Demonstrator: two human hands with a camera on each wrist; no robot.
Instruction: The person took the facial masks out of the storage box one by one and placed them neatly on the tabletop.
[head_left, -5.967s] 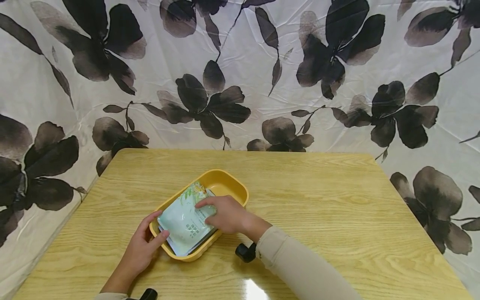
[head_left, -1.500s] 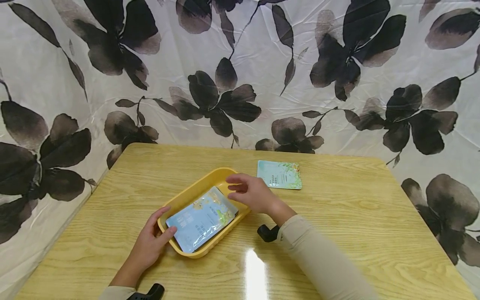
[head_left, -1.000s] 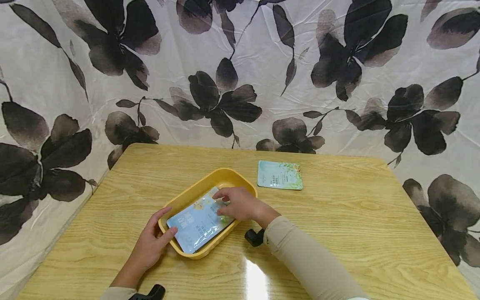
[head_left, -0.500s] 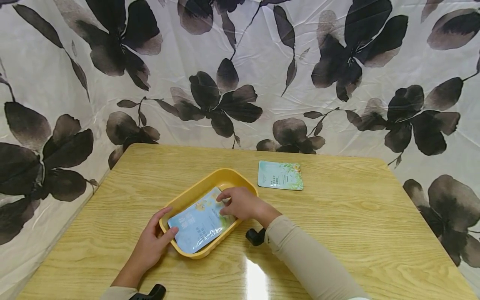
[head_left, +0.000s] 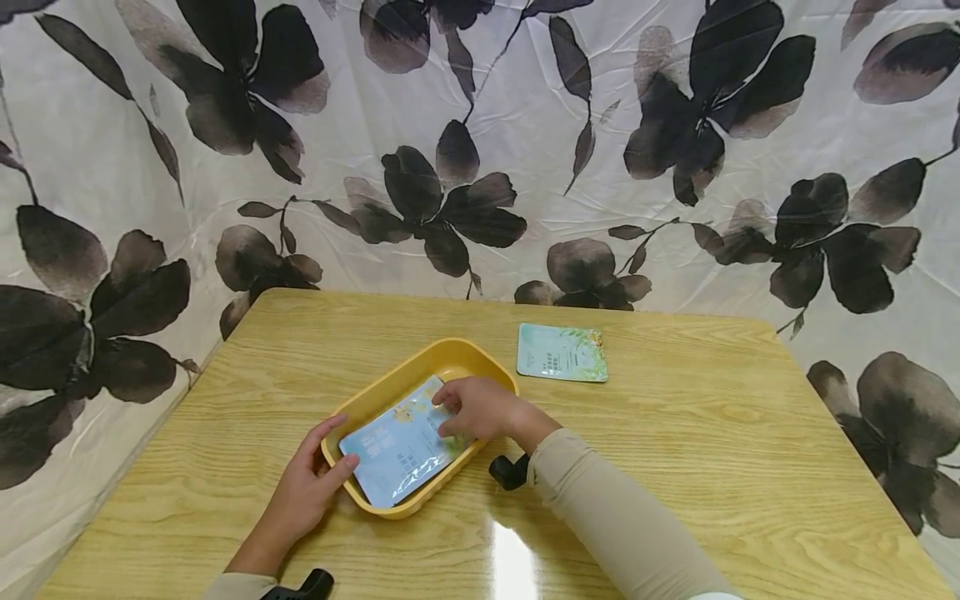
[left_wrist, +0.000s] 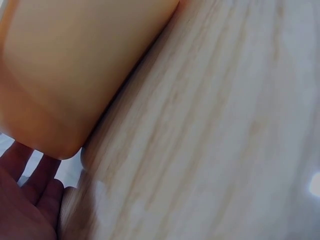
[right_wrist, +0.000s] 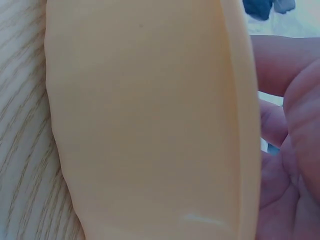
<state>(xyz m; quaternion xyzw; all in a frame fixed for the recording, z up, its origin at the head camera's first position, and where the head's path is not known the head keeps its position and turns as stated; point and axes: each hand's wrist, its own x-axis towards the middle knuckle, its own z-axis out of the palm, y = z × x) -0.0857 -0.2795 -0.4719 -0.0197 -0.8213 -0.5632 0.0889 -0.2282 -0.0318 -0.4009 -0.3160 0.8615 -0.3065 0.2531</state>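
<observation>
A yellow plastic basket (head_left: 457,358) stands at a slant on the wooden table. My left hand (head_left: 303,487) grips its near left end, thumb over the rim and fingers along the outside. Inside lies a light-blue sheet mask packet (head_left: 393,446) with a floral print, on top of at least one other layer. My right hand (head_left: 487,408) reaches over the right rim and pinches this packet's right end with curled fingers. In the right wrist view, the basket wall (right_wrist: 150,120) hides the fingertips. A pale-green sheet mask packet (head_left: 562,352) lies flat beyond the basket, to the right.
The wooden table (head_left: 675,433) reaches back to a white floral curtain (head_left: 555,167). Black wrist-camera mounts (head_left: 510,472) are on both wrists. A bright reflection shows on the table's near part.
Since six seconds ago the green packet has gone from the basket to the table, uncovering the blue one. The right hand has come back into the basket onto the blue packet; the left stays put.
</observation>
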